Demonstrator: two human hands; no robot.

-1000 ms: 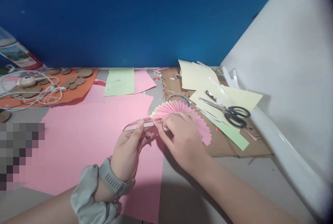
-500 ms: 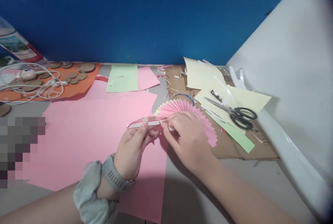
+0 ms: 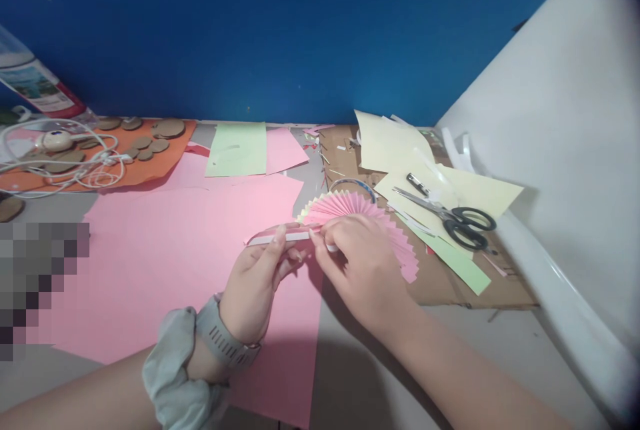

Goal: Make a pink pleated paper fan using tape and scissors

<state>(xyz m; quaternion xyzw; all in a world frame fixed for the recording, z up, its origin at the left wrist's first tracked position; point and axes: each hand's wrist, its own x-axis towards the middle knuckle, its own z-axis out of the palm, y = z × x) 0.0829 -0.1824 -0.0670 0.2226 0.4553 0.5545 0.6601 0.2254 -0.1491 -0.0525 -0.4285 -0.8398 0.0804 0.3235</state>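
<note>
My left hand (image 3: 255,287) pinches the folded edge of a pink pleated paper fan (image 3: 357,213), with a white strip (image 3: 277,238) running along that edge under my thumb. My right hand (image 3: 360,267) lies over the middle of the fan, its fingertips closed on the same edge right beside the left fingers. The fan spreads out to the right over a sheet of brown cardboard (image 3: 440,277). Beneath both hands lies a large pink paper sheet (image 3: 165,257). A grey watch and a grey scrunchie sit on my left wrist.
Black-handled scissors (image 3: 450,217) rest on pale yellow sheets (image 3: 390,143) to the right, near a green strip (image 3: 460,263). A tape ring (image 3: 353,185) peeks out behind the fan. Green paper (image 3: 237,149), orange paper with cardboard discs (image 3: 150,140) and a white cable (image 3: 65,163) lie at the back left.
Both hands stay on the fan's edge with almost no motion. The view has shifted slightly, so everything sits a little further right than a second ago.
</note>
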